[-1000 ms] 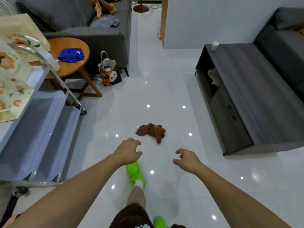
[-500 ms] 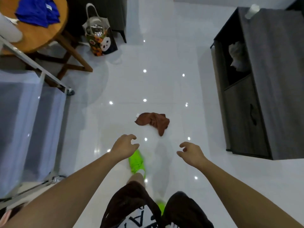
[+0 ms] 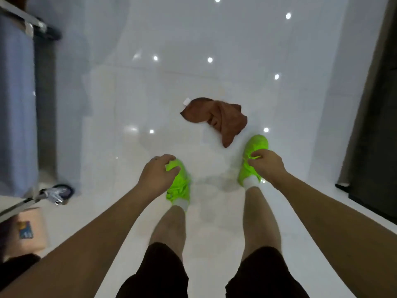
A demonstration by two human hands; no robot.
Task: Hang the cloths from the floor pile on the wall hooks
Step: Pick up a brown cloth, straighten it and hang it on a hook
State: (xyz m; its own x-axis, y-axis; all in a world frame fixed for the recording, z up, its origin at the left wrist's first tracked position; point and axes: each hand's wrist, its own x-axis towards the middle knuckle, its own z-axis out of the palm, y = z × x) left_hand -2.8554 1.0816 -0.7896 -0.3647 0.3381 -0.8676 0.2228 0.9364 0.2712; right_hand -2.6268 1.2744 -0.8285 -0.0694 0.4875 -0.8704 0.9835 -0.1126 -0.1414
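A crumpled brown cloth with a small white tag lies on the glossy white floor just ahead of my feet. My left hand hangs over my left green shoe, fingers loosely curled, holding nothing. My right hand hovers over my right green shoe, below and right of the cloth, fingers loosely curled and empty. Neither hand touches the cloth. No wall hooks are in view.
A metal-framed cart with blue-grey fabric panels and a caster wheel stands at the left. A dark wooden cabinet lines the right edge. My green shoes stand close to the cloth.
My view has tilted down and moved closer; the cloth now lies right in front of my shoes. Both hands have lowered toward the floor, still empty.
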